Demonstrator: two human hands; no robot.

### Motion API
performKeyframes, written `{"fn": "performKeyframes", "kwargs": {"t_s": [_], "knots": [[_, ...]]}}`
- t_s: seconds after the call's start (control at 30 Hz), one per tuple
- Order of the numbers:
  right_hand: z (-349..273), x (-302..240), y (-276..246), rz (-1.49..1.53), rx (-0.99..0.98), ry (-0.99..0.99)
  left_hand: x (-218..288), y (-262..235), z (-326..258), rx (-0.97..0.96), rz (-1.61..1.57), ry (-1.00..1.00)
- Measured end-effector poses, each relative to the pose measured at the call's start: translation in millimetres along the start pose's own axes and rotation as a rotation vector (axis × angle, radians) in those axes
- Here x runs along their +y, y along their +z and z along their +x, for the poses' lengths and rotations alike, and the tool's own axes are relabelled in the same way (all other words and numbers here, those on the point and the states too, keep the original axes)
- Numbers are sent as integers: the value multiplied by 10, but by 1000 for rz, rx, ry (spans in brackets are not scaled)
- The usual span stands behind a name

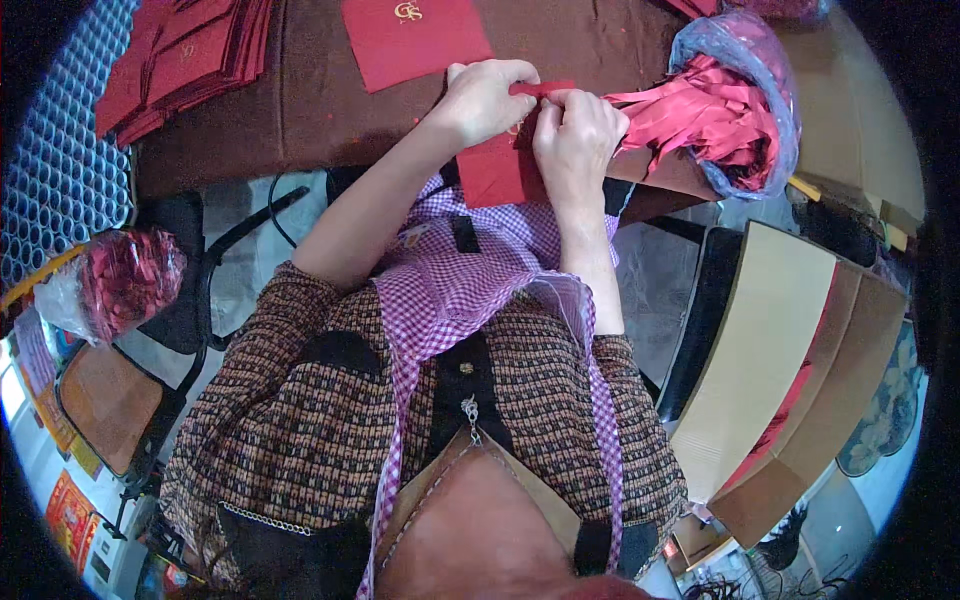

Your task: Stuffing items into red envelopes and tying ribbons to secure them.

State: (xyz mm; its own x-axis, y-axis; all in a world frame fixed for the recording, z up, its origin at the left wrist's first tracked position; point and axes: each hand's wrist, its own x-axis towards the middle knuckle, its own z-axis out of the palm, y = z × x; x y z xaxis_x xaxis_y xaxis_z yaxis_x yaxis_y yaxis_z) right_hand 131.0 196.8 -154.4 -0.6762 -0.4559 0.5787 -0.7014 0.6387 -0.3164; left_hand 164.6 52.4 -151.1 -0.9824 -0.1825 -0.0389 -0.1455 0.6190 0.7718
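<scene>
My left hand (482,98) and my right hand (578,138) meet at the near edge of a brown table (300,110). Both pinch a red paper envelope (492,172) that hangs over the table edge. A thin red strip (540,89) runs between my left fingers and my right thumb along the envelope's top. Just right of my right hand lies a clear plastic bag (745,60) stuffed with red paper strips (715,115).
A flat red envelope (412,40) lies on the table beyond my hands, and a stack of red envelopes (185,55) sits far left. An open cardboard box (790,350) stands at my right. A chair (150,330) with a bag of red scraps (120,280) is at my left.
</scene>
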Motion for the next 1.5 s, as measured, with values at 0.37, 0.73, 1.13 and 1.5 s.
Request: {"fn": "performKeyframes", "kwargs": {"t_s": [0.37,0.73,1.13,1.5], "knots": [[-17,7,-4,78,9,40,-14,-25,-9,14,-66,-19],[-15,35,-50,80,20,73,-7,-59,7,-43,-124,-43],[9,55,-146,84,5,125,-114,-46,60,-110,-255,-69],[44,24,-185,121,39,106,-44,-182,59,-281,-658,-181]]}}
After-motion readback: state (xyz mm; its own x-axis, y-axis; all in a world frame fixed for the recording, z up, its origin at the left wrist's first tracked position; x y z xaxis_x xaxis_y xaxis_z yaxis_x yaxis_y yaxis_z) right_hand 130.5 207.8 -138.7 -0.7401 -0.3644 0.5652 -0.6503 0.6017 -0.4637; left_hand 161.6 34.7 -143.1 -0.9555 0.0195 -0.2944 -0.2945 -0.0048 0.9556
